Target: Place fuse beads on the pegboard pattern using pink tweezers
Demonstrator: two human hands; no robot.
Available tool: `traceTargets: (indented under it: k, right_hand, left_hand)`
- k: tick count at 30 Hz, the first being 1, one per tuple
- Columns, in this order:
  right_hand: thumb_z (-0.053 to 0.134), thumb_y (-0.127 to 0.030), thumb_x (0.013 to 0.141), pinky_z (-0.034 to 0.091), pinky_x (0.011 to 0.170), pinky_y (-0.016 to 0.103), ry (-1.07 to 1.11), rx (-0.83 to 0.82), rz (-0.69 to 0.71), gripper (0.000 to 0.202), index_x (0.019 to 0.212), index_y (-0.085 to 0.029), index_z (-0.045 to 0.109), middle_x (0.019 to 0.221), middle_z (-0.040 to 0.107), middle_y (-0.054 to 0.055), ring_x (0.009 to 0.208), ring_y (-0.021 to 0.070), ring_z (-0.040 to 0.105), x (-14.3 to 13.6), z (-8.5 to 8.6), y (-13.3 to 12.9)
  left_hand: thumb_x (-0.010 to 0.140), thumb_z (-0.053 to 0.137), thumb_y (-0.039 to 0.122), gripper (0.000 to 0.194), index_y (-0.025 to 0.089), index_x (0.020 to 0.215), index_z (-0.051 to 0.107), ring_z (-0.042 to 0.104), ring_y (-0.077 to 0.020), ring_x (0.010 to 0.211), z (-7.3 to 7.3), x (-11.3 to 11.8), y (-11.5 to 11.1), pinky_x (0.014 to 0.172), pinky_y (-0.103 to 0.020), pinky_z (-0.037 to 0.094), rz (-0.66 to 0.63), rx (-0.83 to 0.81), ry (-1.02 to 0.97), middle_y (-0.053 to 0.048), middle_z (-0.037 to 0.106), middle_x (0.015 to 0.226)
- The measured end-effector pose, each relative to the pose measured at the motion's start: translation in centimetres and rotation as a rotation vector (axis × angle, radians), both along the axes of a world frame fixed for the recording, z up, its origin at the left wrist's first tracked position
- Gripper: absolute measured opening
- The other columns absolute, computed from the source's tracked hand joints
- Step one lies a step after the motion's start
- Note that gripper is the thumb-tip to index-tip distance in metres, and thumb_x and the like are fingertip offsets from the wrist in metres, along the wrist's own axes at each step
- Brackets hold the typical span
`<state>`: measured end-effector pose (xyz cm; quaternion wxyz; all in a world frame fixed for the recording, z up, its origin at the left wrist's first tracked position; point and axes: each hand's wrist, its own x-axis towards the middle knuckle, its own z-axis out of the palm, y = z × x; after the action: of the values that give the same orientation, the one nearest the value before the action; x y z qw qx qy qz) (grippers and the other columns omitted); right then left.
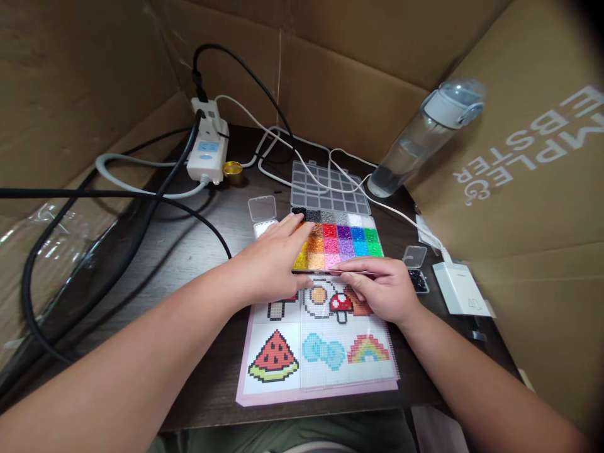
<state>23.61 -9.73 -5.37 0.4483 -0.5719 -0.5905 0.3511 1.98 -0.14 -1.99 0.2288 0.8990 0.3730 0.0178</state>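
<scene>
A: Head view, surface?
B: Cardboard walls (340,88) enclosing dark table (212,223). Bead case (345,233) lying open mid-table; power strip (206,154) sitting at its 10 o'clock, bottle (401,157) at 1.
A: Hands?
B: Left hand (274,255) spreading over case; right hand (389,289) pinching thin item (338,272), type unclear, by its 6 o'clock edge.

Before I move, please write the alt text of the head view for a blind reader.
Bare left hand spreads over the left side of an open, clear plastic box of multicoloured beads; bare right hand pinches something thin at its near edge. Nearer lies white paper with pixel pictures, partly under a clear gridded plastic board.
</scene>
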Motion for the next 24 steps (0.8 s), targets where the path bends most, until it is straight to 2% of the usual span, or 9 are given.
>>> traceTargets:
  k: [4, 9, 12, 16, 22, 24]
  right_hand:
    - [0.076, -0.024, 0.081, 0.042, 0.038, 0.020, 0.007, 0.008, -0.001, 0.011, 0.088, -0.025, 0.083, 0.079, 0.078, 0.004, 0.057, 0.0128, 0.065, 0.1, -0.1, 0.0]
    - [0.076, -0.024, 0.080, 0.039, 0.036, 0.019, 0.032, -0.002, -0.007, 0.011, 0.089, -0.025, 0.083, 0.058, 0.070, -0.001, 0.040, 0.0070, 0.050, 0.1, -0.1, 0.0]
    - [0.077, -0.024, 0.079, 0.040, 0.036, 0.019, 0.083, -0.016, -0.030, 0.011, 0.089, -0.023, 0.083, 0.051, 0.065, -0.003, 0.037, 0.0067, 0.048, -0.1, 0.1, 0.0]
    - [0.078, -0.024, 0.078, 0.040, 0.036, 0.020, 0.104, 0.022, -0.066, 0.013, 0.090, -0.022, 0.082, 0.052, 0.065, -0.003, 0.037, 0.0070, 0.047, -0.3, 0.4, -0.2]
    - [0.074, -0.027, 0.084, 0.041, 0.040, 0.023, 0.081, 0.116, -0.105, 0.013, 0.095, -0.024, 0.081, 0.063, 0.069, 0.000, 0.042, 0.0086, 0.050, 0.0, 0.8, -0.8]
    - [0.074, -0.026, 0.085, 0.042, 0.040, 0.023, 0.108, 0.127, -0.115, 0.012, 0.095, -0.023, 0.081, 0.061, 0.068, 0.000, 0.042, 0.0089, 0.051, 0.0, 0.9, -1.0]
  left_hand:
    - [0.078, 0.074, 0.043, 0.097, 0.014, 0.157, 0.025, 0.016, -0.0339, 0.154, -0.1, 0.0, 0.0, 0.122, -0.047, 0.024, -0.002, 0.007, -0.002, -0.018, 0.015, 0.167]
    - [0.077, 0.075, 0.042, 0.097, 0.014, 0.157, 0.026, 0.015, -0.0341, 0.154, 0.0, 0.0, -0.1, 0.122, -0.047, 0.024, 0.003, -0.005, -0.007, -0.019, 0.014, 0.167]
    - [0.076, 0.075, 0.040, 0.097, 0.014, 0.156, 0.027, 0.015, -0.0347, 0.154, 0.0, -0.1, 0.0, 0.122, -0.048, 0.023, 0.010, -0.016, -0.025, -0.018, 0.015, 0.167]
    - [0.076, 0.076, 0.040, 0.098, 0.014, 0.156, 0.027, 0.015, -0.0355, 0.154, 0.0, 0.1, 0.0, 0.123, -0.049, 0.023, 0.011, -0.022, -0.030, -0.018, 0.015, 0.167]
    - [0.077, 0.076, 0.041, 0.100, 0.014, 0.157, 0.025, 0.013, -0.0342, 0.154, -0.1, 0.1, 0.0, 0.123, -0.049, 0.022, 0.010, -0.016, -0.007, -0.018, 0.013, 0.168]
    - [0.076, 0.077, 0.041, 0.099, 0.014, 0.157, 0.025, 0.013, -0.0340, 0.154, -0.1, 0.1, 0.1, 0.123, -0.049, 0.022, 0.009, -0.010, -0.013, -0.018, 0.014, 0.167]
